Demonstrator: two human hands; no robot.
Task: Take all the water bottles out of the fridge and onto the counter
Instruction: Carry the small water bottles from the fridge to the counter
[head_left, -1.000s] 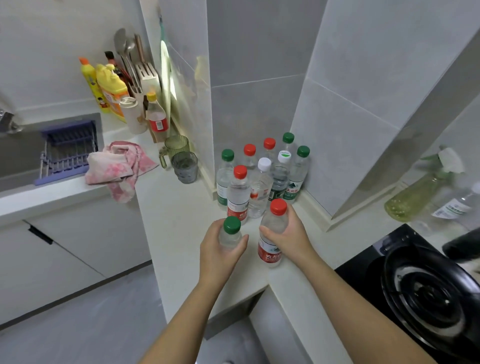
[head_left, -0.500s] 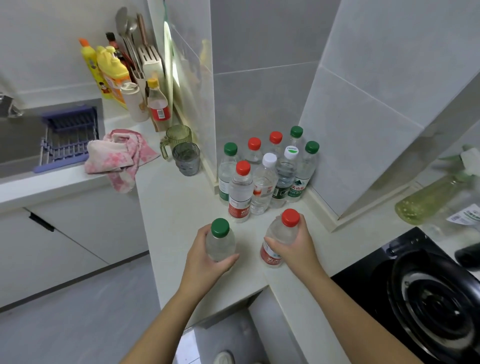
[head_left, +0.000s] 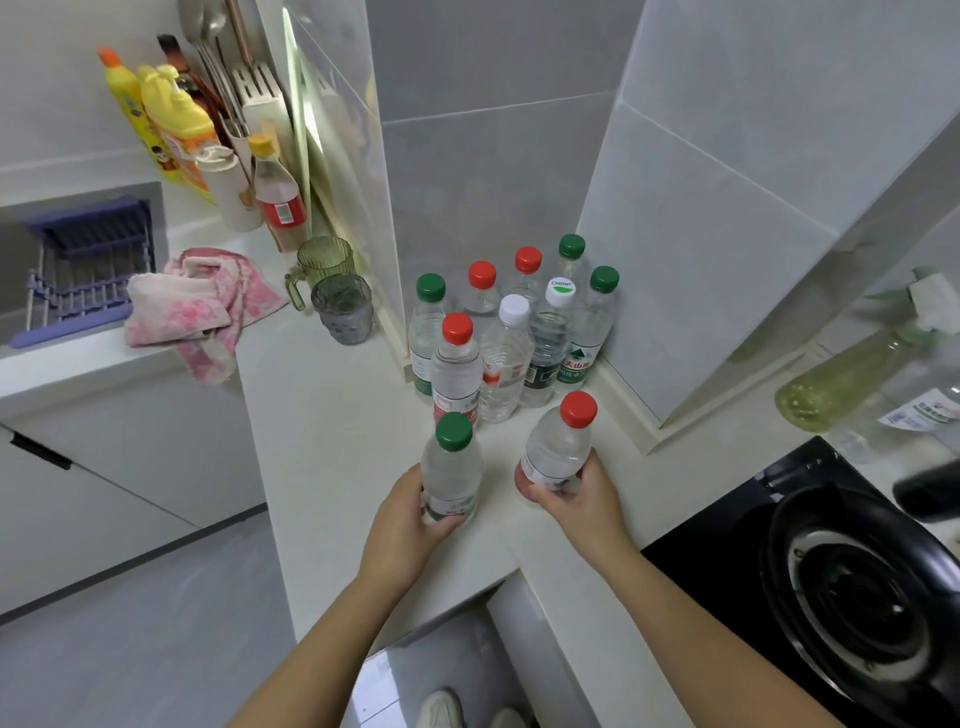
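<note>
My left hand (head_left: 402, 525) grips a clear water bottle with a green cap (head_left: 451, 470), standing upright on the white counter (head_left: 332, 431). My right hand (head_left: 576, 501) grips a second bottle with a red cap (head_left: 558, 449), tilted slightly right, its base at the counter. Just behind them, in the tiled corner, stands a cluster of several water bottles (head_left: 506, 332) with red, green and white caps. The fridge is not in view.
Two ribbed glasses (head_left: 340, 306) and a pink cloth (head_left: 200, 306) sit left of the cluster. Detergent bottles (head_left: 176, 130) and a utensil holder stand farther back by the sink rack (head_left: 88, 270). A black gas hob (head_left: 852, 582) and a spray bottle (head_left: 852, 374) lie right.
Both hands moved the two bottles forward, closer to the cluster in the corner. The camera came nearer to the counter.
</note>
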